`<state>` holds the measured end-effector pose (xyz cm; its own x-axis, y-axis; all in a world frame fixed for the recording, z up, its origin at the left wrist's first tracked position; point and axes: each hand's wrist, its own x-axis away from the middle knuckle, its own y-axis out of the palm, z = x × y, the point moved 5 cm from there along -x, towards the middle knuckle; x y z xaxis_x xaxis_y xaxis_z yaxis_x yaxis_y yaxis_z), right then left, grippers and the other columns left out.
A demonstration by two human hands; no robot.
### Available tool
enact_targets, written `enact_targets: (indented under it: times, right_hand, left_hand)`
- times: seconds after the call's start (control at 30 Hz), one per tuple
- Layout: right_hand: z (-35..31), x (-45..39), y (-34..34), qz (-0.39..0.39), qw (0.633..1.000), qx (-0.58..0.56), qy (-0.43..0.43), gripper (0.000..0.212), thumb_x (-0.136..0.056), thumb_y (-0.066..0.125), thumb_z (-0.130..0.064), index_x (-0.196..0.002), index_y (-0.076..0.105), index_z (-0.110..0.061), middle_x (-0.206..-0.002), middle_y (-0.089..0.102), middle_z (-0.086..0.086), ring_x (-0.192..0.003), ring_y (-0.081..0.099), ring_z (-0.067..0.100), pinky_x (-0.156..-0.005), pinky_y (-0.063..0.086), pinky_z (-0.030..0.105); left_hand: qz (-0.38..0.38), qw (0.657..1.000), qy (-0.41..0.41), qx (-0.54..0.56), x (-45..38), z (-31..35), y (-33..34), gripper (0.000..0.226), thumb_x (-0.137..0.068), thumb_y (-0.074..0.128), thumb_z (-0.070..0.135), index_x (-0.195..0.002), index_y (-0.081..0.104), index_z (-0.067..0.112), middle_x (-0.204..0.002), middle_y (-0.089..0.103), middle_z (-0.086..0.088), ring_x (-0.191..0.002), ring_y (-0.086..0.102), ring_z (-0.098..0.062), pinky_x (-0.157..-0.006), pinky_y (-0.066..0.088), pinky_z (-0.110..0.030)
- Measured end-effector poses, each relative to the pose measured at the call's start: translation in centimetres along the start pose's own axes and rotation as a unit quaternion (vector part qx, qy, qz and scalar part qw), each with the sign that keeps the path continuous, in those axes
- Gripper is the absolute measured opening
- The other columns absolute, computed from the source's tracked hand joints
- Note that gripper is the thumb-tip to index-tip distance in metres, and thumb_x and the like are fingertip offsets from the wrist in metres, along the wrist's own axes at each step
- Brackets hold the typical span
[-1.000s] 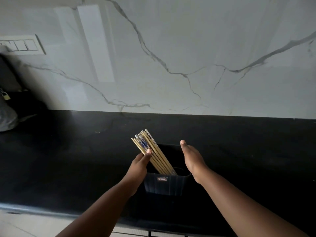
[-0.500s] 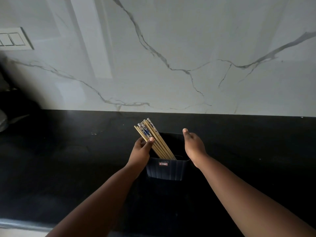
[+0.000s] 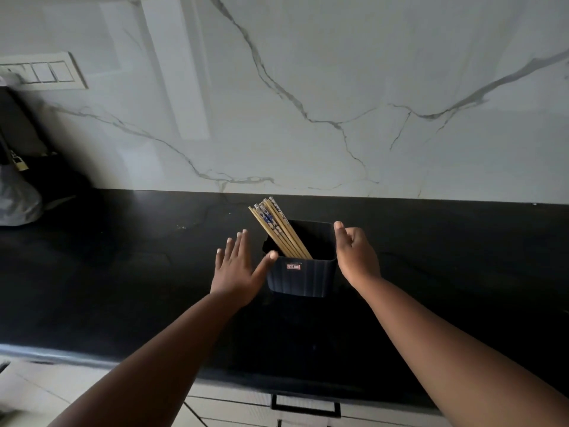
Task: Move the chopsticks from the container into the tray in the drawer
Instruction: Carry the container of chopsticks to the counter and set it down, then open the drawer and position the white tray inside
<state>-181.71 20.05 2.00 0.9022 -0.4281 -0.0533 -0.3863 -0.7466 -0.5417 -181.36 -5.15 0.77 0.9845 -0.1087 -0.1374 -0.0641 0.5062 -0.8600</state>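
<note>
A dark ribbed container with a small label stands on the black counter. Several wooden chopsticks with blue-patterned tops lean to the left inside it. My left hand is open just left of the container, fingers spread, its thumb tip at the container's near left rim. My right hand is beside the container's right wall, fingers loosely curled, holding nothing. The drawer front below the counter shows a black handle; no tray is visible.
A white marble-veined wall rises behind the counter, with a switch plate at the upper left. Dark objects and a grey bag sit at the far left of the counter. The counter's front edge runs below my arms.
My left hand has let go of the chopsticks and opened out to the container's left. The chopsticks stay leaning in the container. My right hand remains at the right side.
</note>
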Motion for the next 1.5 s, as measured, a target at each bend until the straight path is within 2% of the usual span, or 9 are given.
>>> enact_targets:
  times: [0.17, 0.33, 0.57, 0.73, 0.87, 0.97, 1.03, 1.2, 1.5]
  right_hand:
    - [2.0, 3.9, -0.7, -0.019, 1.0, 0.007, 0.016, 0.067, -0.091, 0.035, -0.067, -0.137, 0.045, -0.019, -0.135, 0.057, 0.009, -0.124, 0.053, 0.03, -0.092, 0.044, 0.039]
    - [3.4, 9.8, -0.1, -0.066, 0.994, 0.08, -0.028, 0.074, -0.092, 0.035, -0.065, -0.15, 0.028, -0.019, -0.159, 0.026, 0.006, -0.147, 0.016, 0.026, -0.115, 0.023, 0.044]
    - [5.5, 23.4, 4.3, -0.014, 0.924, 0.276, -0.263, 0.071, -0.095, 0.036, -0.053, -0.149, 0.03, -0.007, -0.158, 0.02, 0.014, -0.145, 0.015, 0.035, -0.118, 0.017, 0.046]
    - [9.7, 31.3, 8.4, -0.114, 0.858, 0.365, -0.344, 0.067, -0.095, 0.042, -0.049, -0.148, 0.034, -0.008, -0.158, 0.024, 0.012, -0.144, 0.025, 0.033, -0.112, 0.018, 0.045]
    - [11.5, 31.7, 8.9, -0.146, 0.855, 0.417, -0.271, 0.066, -0.093, 0.035, -0.053, -0.141, 0.048, -0.01, -0.151, 0.035, 0.009, -0.137, 0.041, 0.029, -0.113, 0.026, 0.044]
    - [12.7, 29.1, 9.8, -0.205, 0.866, 0.414, -0.191, 0.065, -0.099, 0.029, -0.047, -0.151, 0.025, -0.008, -0.159, 0.021, 0.012, -0.146, 0.019, 0.033, -0.119, 0.013, 0.045]
    - [13.3, 27.1, 10.4, -0.206, 0.87, 0.418, -0.161, 0.06, -0.1, 0.03, -0.044, -0.149, 0.028, -0.009, -0.154, 0.033, 0.013, -0.143, 0.026, 0.033, -0.119, 0.017, 0.043]
    - [14.0, 24.3, 12.0, -0.205, 0.89, 0.389, -0.116, 0.039, -0.101, 0.033, -0.038, -0.112, 0.059, -0.012, -0.112, 0.064, 0.007, -0.102, 0.058, 0.025, -0.088, 0.045, 0.036]
    - [15.2, 22.9, 12.3, -0.156, 0.935, 0.316, -0.033, 0.027, -0.099, 0.048, -0.025, -0.112, 0.069, -0.014, -0.116, 0.066, 0.006, -0.103, 0.063, 0.028, -0.078, 0.051, 0.032]
  left_hand:
    - [-0.04, 0.989, 0.041, -0.139, 3.4, -2.1, 1.3, 0.105, -0.074, -0.001, 0.088, -0.152, -0.012, 0.018, -0.161, -0.014, -0.003, -0.144, -0.025, -0.018, -0.117, -0.017, -0.039]
    - [-0.053, 0.979, 0.071, -0.182, 6.5, -4.5, 2.1, 0.104, -0.073, -0.011, 0.085, -0.152, -0.01, 0.018, -0.158, -0.019, -0.001, -0.142, -0.028, -0.019, -0.115, -0.02, -0.038]
    - [-0.113, 0.972, 0.036, -0.203, 10.3, -9.6, 3.8, 0.107, -0.071, -0.01, 0.083, -0.153, -0.007, 0.014, -0.16, -0.018, -0.007, -0.145, -0.022, -0.024, -0.118, -0.013, -0.044]
    - [-0.089, 0.971, 0.064, -0.214, 10.1, -9.4, 4.1, 0.105, -0.074, -0.011, 0.081, -0.153, -0.007, 0.012, -0.161, -0.016, -0.009, -0.146, -0.02, -0.024, -0.117, -0.015, -0.042]
    - [-0.087, 0.968, 0.085, -0.219, 9.7, -9.4, 4.3, 0.107, -0.072, -0.015, 0.082, -0.153, -0.005, 0.012, -0.162, -0.013, -0.007, -0.146, -0.019, -0.023, -0.118, -0.014, -0.042]
    - [-0.085, 0.97, 0.086, -0.211, 9.5, -9.6, 4.5, 0.108, -0.073, -0.012, 0.083, -0.154, -0.002, 0.013, -0.162, -0.009, -0.004, -0.148, -0.015, -0.021, -0.119, -0.011, -0.042]
    - [-0.082, 0.971, 0.084, -0.208, 9.5, -9.8, 4.5, 0.108, -0.073, -0.009, 0.084, -0.154, -0.001, 0.013, -0.163, -0.007, -0.003, -0.148, -0.013, -0.02, -0.119, -0.009, -0.041]
    - [-0.075, 0.974, 0.078, -0.2, 9.3, -9.9, 4.6, 0.108, -0.073, -0.003, 0.087, -0.154, 0.004, 0.016, -0.163, -0.002, 0.0, -0.149, -0.008, -0.018, -0.119, -0.006, -0.039]
    - [-0.072, 0.977, 0.07, -0.188, 9.2, -10.0, 4.4, 0.104, -0.075, 0.005, 0.087, -0.155, 0.008, 0.02, -0.163, 0.001, 0.003, -0.149, -0.005, -0.016, -0.12, -0.002, -0.038]
